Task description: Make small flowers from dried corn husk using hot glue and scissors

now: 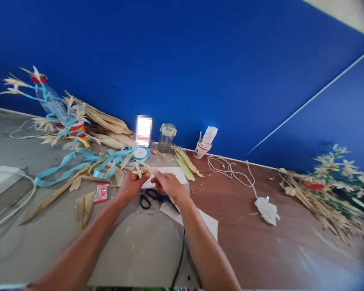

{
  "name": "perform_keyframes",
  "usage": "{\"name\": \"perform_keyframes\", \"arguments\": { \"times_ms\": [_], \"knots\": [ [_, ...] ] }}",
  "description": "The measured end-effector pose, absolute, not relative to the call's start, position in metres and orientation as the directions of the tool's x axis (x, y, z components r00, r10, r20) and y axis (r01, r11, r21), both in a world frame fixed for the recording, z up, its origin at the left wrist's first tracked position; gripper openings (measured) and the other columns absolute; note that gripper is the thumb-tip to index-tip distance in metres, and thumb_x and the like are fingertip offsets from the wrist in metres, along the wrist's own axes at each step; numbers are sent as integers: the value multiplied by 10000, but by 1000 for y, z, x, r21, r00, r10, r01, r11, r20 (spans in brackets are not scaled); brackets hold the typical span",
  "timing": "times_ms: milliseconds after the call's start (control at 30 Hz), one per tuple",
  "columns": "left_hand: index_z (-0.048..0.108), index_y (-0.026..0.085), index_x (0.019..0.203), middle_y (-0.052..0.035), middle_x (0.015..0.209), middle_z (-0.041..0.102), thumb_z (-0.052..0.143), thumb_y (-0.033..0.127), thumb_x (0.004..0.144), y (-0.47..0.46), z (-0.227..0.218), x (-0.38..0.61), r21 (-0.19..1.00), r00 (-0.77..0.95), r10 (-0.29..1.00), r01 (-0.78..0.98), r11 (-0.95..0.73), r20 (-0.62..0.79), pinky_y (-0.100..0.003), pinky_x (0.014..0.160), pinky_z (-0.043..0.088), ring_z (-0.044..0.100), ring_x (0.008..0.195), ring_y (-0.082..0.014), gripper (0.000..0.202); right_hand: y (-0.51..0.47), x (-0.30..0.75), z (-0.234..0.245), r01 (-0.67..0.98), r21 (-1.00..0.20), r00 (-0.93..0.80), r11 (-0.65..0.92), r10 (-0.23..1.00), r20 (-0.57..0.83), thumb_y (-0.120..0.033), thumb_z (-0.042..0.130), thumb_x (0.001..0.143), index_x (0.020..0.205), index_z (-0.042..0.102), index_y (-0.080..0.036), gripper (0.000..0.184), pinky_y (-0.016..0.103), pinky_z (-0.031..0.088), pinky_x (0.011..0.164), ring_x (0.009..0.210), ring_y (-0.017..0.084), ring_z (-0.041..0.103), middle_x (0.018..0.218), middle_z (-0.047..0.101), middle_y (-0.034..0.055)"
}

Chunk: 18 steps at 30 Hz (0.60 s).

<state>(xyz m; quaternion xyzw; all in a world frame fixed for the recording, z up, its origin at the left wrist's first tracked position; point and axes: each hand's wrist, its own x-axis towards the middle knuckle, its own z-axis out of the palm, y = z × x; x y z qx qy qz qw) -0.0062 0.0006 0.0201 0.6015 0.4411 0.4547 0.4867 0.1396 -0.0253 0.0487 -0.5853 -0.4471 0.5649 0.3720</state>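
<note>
My left hand (pixel 134 184) is closed in a pinch on a small pale corn husk flower (pixel 138 171), whose pointed petals stick out past the fingertips. Close beside it, my right hand (pixel 170 185) is also pinched shut, at the end of a thin pale corn husk strip (pixel 146 165) that reaches back toward the flower. Just below both hands lie black-handled scissors (pixel 145 201), their blades hidden. White paper (pixel 178 174) lies on the table behind my hands, with another white sheet (pixel 210 223) partly under my right forearm.
Blue ribbon (pixel 63 171) and dry husks (pixel 101 121) spread on the left, near a branched flower arrangement (pixel 68 121). Behind stand a glass jar (pixel 165 139) and a paper cup (pixel 202 149). A white cable (pixel 239 178) lies right; more husks and flowers (pixel 336 194) sit far right.
</note>
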Motion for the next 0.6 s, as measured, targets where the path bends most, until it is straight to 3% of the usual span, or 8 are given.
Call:
{"name": "perform_keyframes", "arguments": {
  "times_ms": [133, 233, 467, 600],
  "knots": [
    [538, 154, 582, 39, 536, 456, 576, 382, 707, 0, 24, -4, 985, 249, 961, 89, -150, 124, -228, 534, 339, 386, 528, -96, 263, -22, 134, 37, 335, -917, -29, -216, 971, -239, -465, 436, 856, 608, 627, -159, 437, 216, 326, 479, 452, 88, 432, 493, 497, -7],
    [532, 156, 564, 34, 527, 467, 575, 401, 708, -2, 27, -2, 985, 256, 959, 87, -146, 120, -233, 539, 347, 390, 525, -100, 287, -21, 134, 35, 367, -907, -48, -207, 969, -241, -441, 407, 871, 588, 618, -164, 448, 219, 333, 487, 447, 93, 433, 480, 492, -8],
    [562, 158, 623, 17, 561, 522, 587, 418, 715, -3, 23, -5, 989, 302, 947, 65, -136, 110, -246, 582, 378, 442, 561, -118, 277, -24, 139, 52, 76, -872, -182, -483, 853, -489, -403, 405, 876, 515, 553, -133, 474, 189, 183, 353, 311, 45, 283, 382, 394, -45],
    [587, 154, 622, -9, 606, 555, 600, 404, 716, -2, 21, -7, 987, 339, 933, 53, -150, 124, -261, 639, 400, 486, 618, -138, 267, -22, 147, 52, -36, -838, -298, -544, 807, -511, -381, 433, 864, 522, 553, -119, 447, 169, 163, 333, 289, 27, 231, 367, 406, -44]
  ]
}}
